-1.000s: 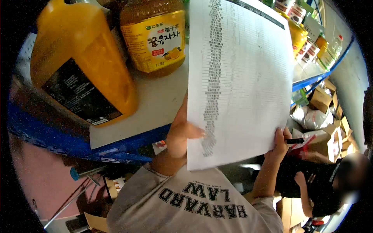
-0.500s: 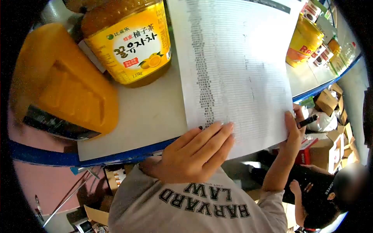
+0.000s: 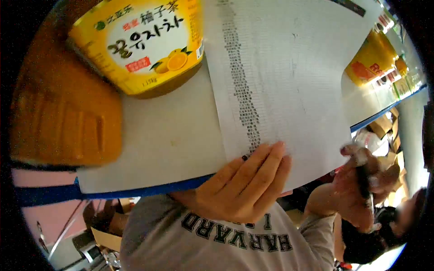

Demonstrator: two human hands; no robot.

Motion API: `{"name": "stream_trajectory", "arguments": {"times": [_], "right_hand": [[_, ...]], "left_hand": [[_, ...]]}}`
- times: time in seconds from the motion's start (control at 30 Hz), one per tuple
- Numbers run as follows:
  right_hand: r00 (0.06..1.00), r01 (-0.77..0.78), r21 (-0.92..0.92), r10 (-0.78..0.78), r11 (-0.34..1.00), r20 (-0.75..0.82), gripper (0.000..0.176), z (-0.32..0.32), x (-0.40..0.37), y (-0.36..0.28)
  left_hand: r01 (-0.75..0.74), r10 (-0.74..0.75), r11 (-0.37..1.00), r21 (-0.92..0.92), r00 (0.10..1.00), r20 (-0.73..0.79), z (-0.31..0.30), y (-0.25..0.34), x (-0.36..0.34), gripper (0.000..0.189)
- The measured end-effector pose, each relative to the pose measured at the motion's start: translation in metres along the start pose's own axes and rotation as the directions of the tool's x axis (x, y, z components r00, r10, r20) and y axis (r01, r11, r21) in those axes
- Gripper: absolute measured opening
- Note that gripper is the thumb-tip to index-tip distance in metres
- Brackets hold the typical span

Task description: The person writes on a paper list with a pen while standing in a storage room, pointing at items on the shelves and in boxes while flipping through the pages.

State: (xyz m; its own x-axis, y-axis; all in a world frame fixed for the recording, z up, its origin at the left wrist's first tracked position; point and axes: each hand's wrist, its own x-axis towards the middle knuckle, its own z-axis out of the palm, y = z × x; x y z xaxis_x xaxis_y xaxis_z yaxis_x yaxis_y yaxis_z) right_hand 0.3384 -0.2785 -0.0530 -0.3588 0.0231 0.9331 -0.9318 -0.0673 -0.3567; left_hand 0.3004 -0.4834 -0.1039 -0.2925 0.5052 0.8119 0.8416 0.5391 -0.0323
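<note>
A printed sheet of paper (image 3: 312, 104), covered in rows of small text with a few handwritten marks, lies on the white shelf top. My left hand (image 3: 248, 185) rests flat on its lower edge, fingers stretched out side by side. Off the sheet's lower right corner, my right hand (image 3: 361, 180) is closed around a black pen (image 3: 363, 183), slightly smeared by motion. Left of the paper stands a jar with a yellow citron tea label (image 3: 144, 40). Beside that jar is a blurred orange jug (image 3: 68, 117).
A blue edge (image 3: 149, 189) runs along the front of the shelf (image 3: 172, 149). Farther right are a yellow container (image 3: 373, 58) and other packages. Cardboard boxes (image 3: 384, 126) are piled beyond the shelf. Another person in black (image 3: 370, 244) is at the lower right.
My right hand has come off the paper's right edge and moved down and right with the pen. My left hand stays on the sheet. The view has shifted closer to the shelf.
</note>
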Motion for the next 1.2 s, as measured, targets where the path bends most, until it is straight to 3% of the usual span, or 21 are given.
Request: {"name": "stream_trajectory", "arguments": {"times": [0.03,0.1,0.17,0.23,0.33,0.37,0.43,0.47,0.57,0.6,0.67,0.7,0.8,0.83,1.03,1.13,1.2], "right_hand": [[0.993,-0.018,-0.028,0.021,0.999,0.120,0.033,0.008,0.005,0.015],[0.971,-0.231,-0.251,0.240,0.940,0.006,0.034,0.046,0.008,0.026],[0.765,-0.643,-0.304,0.611,0.703,-0.204,0.032,0.074,0.025,0.020],[0.527,-0.848,-0.153,0.838,0.508,-0.140,0.033,0.081,0.033,0.028],[0.547,-0.817,-0.290,0.829,0.499,-0.113,0.035,0.080,0.032,0.040],[0.551,-0.771,-0.432,0.831,0.468,-0.084,0.035,0.080,0.039,0.040],[0.423,-0.830,-0.451,0.898,0.329,-0.123,0.033,0.102,0.046,0.038],[0.346,-0.854,-0.460,0.926,0.243,-0.154,0.034,0.038,0.052,0.046],[0.405,-0.822,-0.477,0.908,0.312,-0.105,0.039,0.045,0.051,0.054],[0.413,-0.851,-0.399,0.904,0.340,-0.110,0.040,0.049,0.049,0.057],[0.516,-0.712,-0.550,0.856,0.436,0.010,0.042,0.045,0.047,0.063],[0.548,-0.660,-0.632,0.836,0.407,-0.034,0.044,0.050,0.051,0.061],[0.501,-0.665,-0.684,0.858,0.299,-0.111,0.044,0.054,0.057,0.063],[0.469,-0.724,-0.625,0.873,0.291,-0.136,0.045,0.056,0.059,0.061],[0.553,-0.637,-0.694,0.826,0.337,-0.106,0.044,0.059,0.053,0.066],[0.541,-0.601,-0.721,0.840,0.344,-0.049,0.045,0.062,0.057,0.067],[0.565,-0.632,-0.662,0.824,0.402,-0.040,0.041,0.064,0.053,0.071]], "left_hand": [[0.009,-0.010,1.000,0.017,1.000,0.009,-0.003,-0.001,-0.001,0.026],[-0.005,0.005,1.000,0.005,1.000,0.023,-0.009,-0.005,-0.002,0.023],[-0.013,0.013,1.000,0.003,1.000,0.007,-0.013,-0.006,-0.005,0.019],[-0.029,0.031,0.999,0.027,0.998,-0.053,-0.012,-0.011,-0.007,0.020],[-0.075,0.074,0.997,0.007,0.996,0.047,-0.022,-0.016,-0.003,0.021],[-0.048,0.048,0.999,-0.012,0.999,0.012,-0.022,-0.016,-0.006,0.021],[-0.083,0.084,0.996,-0.017,0.995,0.056,-0.039,-0.025,-0.011,0.022],[-0.102,0.104,0.994,-0.030,0.991,0.081,0.010,-0.001,0.025,0.022],[-0.030,0.046,0.992,-0.123,0.990,0.131,0.007,0.001,0.028,0.017],[-0.034,0.049,0.992,-0.125,0.992,0.119,0.007,0.001,0.028,0.017],[-0.045,0.057,0.991,-0.126,0.993,0.100,0.008,0.001,0.028,0.017],[-0.045,0.056,0.991,-0.128,0.994,0.089,0.008,0.000,0.028,0.017],[-0.043,0.054,0.990,-0.137,0.996,0.075,0.007,0.001,0.028,0.016],[-0.047,0.057,0.990,-0.132,0.995,0.076,0.007,0.001,0.028,0.016],[-0.043,0.051,0.993,-0.114,0.996,0.069,0.007,0.002,0.028,0.017],[-0.031,0.041,0.991,-0.129,0.997,0.068,0.008,0.003,0.029,0.017],[-0.030,0.040,0.991,-0.130,0.996,0.074,0.007,0.003,0.030,0.017]]}}
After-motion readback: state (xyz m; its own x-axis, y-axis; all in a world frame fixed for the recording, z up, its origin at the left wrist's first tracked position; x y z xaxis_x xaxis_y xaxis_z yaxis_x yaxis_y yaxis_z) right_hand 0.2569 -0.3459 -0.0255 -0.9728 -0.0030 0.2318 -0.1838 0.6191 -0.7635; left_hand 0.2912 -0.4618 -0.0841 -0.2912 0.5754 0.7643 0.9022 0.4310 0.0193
